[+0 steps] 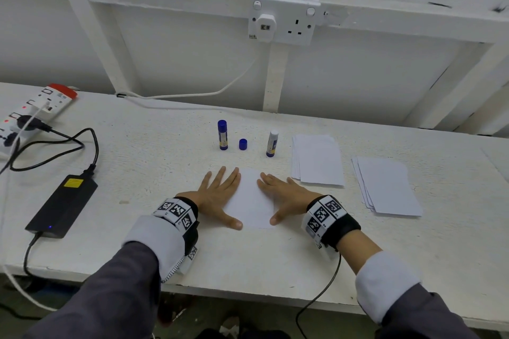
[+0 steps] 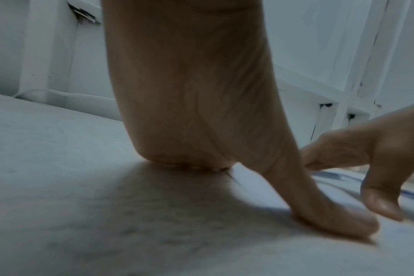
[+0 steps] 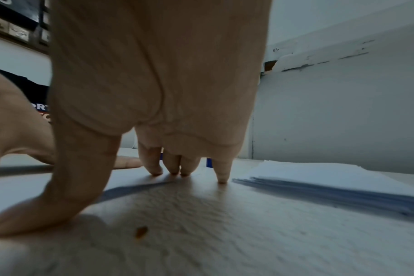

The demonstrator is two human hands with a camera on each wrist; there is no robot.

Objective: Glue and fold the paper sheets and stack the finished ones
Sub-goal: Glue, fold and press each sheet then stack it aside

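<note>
Both the left hand (image 1: 217,195) and right hand (image 1: 283,195) lie spread flat, pressing opposite edges of the folded sheet (image 1: 250,201) lying between them, long axis pointing away; the nearer stack (image 1: 319,159) lies just right of the right hand

Right hand (image 3: 154,84) flat, fingertips (image 3: 155,170) on paper sheet (image 3: 135,179) (paper stack (image 3: 319,179) just beside)
</note>
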